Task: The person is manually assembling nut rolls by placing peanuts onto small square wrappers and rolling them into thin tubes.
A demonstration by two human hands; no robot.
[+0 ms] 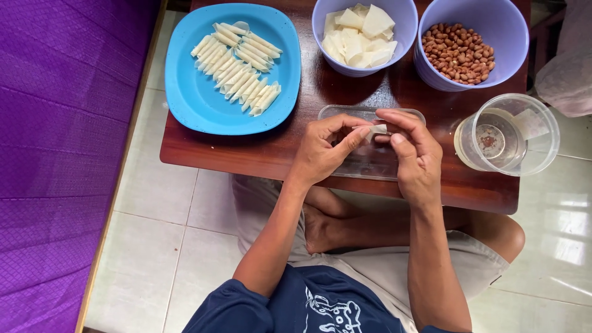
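Note:
My left hand (324,151) and my right hand (413,154) meet over a clear plastic tray (370,166) on the small wooden table (246,154). Between their fingertips they pinch one small white wrapper piece (377,130), partly folded. A blue plate (203,98) to the left holds several rolled white pieces (237,68) laid in rows. Behind the hands stand a lilac bowl of white wrapper squares (357,37) and a lilac bowl of peanuts (459,52).
A clear round container (509,132) with a little water stands at the table's right. A purple mattress (55,154) runs along the left. I sit cross-legged on pale floor tiles (160,259). Pale cloth (567,68) shows at the far right edge.

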